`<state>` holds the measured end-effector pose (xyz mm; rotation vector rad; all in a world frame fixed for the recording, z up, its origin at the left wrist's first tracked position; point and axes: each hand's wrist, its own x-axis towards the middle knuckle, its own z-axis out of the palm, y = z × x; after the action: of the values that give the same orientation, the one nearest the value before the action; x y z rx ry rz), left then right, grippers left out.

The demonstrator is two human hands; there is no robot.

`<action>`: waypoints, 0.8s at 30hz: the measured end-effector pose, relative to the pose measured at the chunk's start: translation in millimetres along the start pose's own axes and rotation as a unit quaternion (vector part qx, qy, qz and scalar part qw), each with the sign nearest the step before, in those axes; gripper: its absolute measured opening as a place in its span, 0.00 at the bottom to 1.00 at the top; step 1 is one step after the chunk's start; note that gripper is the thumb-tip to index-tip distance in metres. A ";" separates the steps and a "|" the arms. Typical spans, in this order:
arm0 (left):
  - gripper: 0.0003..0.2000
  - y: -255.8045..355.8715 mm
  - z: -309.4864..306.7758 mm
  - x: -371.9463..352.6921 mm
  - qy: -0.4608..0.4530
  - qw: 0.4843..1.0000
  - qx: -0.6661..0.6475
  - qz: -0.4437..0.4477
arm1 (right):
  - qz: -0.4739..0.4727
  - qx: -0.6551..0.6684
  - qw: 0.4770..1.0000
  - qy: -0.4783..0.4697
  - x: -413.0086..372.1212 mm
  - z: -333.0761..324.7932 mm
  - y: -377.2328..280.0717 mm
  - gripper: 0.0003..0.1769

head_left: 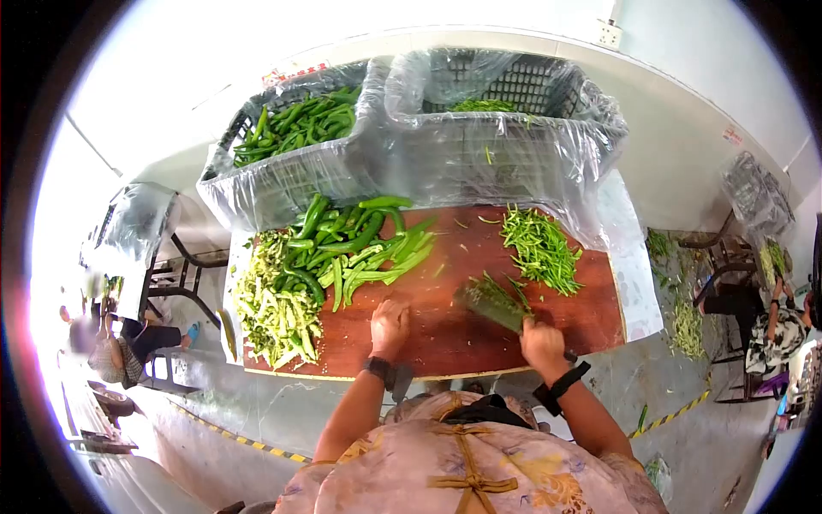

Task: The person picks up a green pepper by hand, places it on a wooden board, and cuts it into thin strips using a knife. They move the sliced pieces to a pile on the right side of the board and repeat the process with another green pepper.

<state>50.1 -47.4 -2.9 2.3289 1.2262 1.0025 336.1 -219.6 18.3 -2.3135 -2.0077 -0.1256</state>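
My right hand (542, 346) grips the handle of a cleaver (492, 307), whose broad blade lies low over the red-brown board (419, 329) with green shreds along it. To its left, my left hand (390, 325) rests on the board with its fingers curled; what they hold, if anything, is hidden. Halved green peppers (398, 258) and whole ones (347, 233) lie beyond my left hand. A pale heap of pepper cores (276, 300) covers the board's left end. Sliced green shreds (539, 248) form a pile at the right, beyond the cleaver.
Behind the board stand two plastic-lined crates, the left (291, 176) with whole peppers, the right (505, 154) with green shreds. Other people sit at the far left (128, 347) and far right (771, 330). Scraps (687, 321) lie on the floor at right.
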 end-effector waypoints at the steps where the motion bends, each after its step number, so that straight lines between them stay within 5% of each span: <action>1: 0.04 -2.0 -3.6 -3.0 0.001 1.000 0.004 -0.008 | -0.001 -0.021 1.000 0.017 12.1 -1.4 7.0 0.09; 8: 0.05 -15.6 -34.1 -14.3 0.032 0.998 0.049 -0.025 | 0.167 0.097 0.979 0.069 76.2 -37.8 44.6 0.16; 15: 0.08 -24.0 -48.0 21.7 0.069 0.993 0.094 -0.009 | 0.143 0.207 0.967 0.036 44.2 -42.4 20.8 0.18; 24: 0.16 -36.4 -30.6 68.7 -0.034 0.973 0.227 0.033 | 0.148 0.225 0.962 -0.042 -35.7 -34.1 3.8 0.14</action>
<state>33.3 28.4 27.7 2.7335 1.4854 0.7082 334.5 -259.0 48.2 -2.2984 -1.4908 0.4087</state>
